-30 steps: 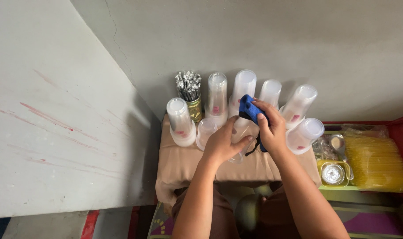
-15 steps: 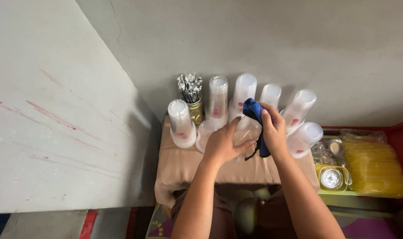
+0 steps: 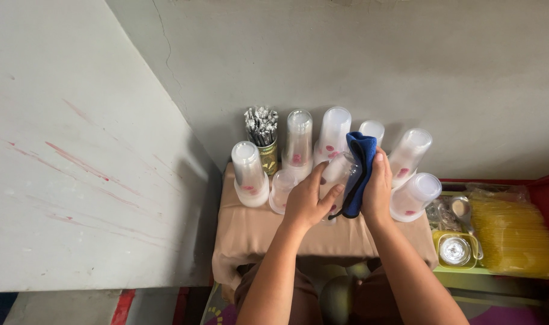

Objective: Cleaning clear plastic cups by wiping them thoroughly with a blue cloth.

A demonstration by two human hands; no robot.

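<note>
several stacks of clear plastic cups [image 3: 298, 147] stand crowded just beyond the fingertips, so a wide sweep of the blue cloth [image 3: 357, 174] could, i judge, topple one (they look light and tall). the left hand [image 3: 307, 201] curls its fingers [image 3: 330, 197] around a clear plastic cup [image 3: 337, 171] held between both palms, while the right hand [image 3: 377, 192] presses the cloth flat against its side, fingers nearly straight.

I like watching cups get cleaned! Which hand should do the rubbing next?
Probably the right hand: it already presses the blue cloth against the clear cup, while the left hand grips that cup to steady it.
</note>
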